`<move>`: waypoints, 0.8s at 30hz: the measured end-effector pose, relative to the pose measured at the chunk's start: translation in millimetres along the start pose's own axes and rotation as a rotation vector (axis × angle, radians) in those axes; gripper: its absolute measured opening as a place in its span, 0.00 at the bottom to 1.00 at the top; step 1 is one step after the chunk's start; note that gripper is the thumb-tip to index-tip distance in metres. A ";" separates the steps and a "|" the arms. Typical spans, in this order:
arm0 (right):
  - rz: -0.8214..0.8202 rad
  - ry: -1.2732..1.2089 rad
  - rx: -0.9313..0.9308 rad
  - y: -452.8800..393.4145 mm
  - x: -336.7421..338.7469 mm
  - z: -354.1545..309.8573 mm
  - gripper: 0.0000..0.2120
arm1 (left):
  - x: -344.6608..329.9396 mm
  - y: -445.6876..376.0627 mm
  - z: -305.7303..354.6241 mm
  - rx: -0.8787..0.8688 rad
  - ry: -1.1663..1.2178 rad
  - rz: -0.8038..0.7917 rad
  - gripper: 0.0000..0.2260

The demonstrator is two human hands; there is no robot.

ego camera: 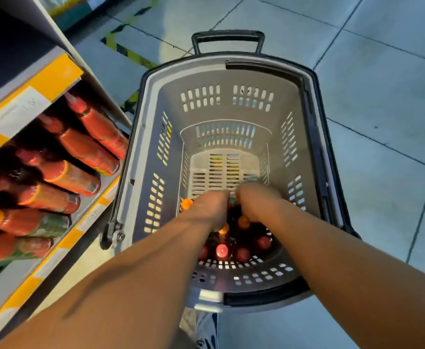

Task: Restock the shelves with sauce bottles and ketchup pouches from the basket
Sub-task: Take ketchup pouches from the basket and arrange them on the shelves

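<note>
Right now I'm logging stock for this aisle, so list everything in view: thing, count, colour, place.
basket: one, grey with black rim and handle, on the floor right of the shelf
bottles in basket: several, exact count unclear, red and orange caps, upright at the basket's near end
shelf: one unit, grey with yellow edge strips, at left
bottles on shelf: at least seven, red, some orange-capped, in rows
floor: grey tiles, yellow-black tape at the far left
left hand: down among the basket bottles, grip hidden
right hand: beside it, grip hidden
</note>
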State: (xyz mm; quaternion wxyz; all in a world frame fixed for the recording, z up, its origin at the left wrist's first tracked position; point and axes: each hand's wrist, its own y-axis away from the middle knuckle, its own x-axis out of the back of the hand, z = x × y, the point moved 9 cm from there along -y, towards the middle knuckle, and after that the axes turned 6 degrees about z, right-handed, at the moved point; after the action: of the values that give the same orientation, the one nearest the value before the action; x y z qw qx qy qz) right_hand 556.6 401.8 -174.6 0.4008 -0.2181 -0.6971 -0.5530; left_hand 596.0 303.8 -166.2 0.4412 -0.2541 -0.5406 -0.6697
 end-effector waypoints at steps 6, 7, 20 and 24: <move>0.129 0.046 0.154 8.8 -1.6 5.4 0.12 | -7.3 13.5 4.5 0.023 -0.026 -0.006 0.16; 0.145 0.036 0.183 11.8 -1.4 8.2 0.10 | -8.1 16.1 5.4 0.027 -0.026 -0.014 0.17; 0.187 0.133 0.330 53.6 -27.1 49.9 0.15 | -15.1 45.6 39.0 -0.092 -0.080 -0.080 0.14; 0.157 0.094 0.328 66.6 -27.6 63.2 0.16 | -13.3 53.5 45.9 -0.124 -0.041 -0.070 0.12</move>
State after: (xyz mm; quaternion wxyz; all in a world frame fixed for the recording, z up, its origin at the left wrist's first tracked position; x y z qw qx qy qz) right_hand 602.4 485.0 -161.2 0.5052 -0.1773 -0.7392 -0.4085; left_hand 642.5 350.1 -137.2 0.3896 -0.2757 -0.5156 -0.7116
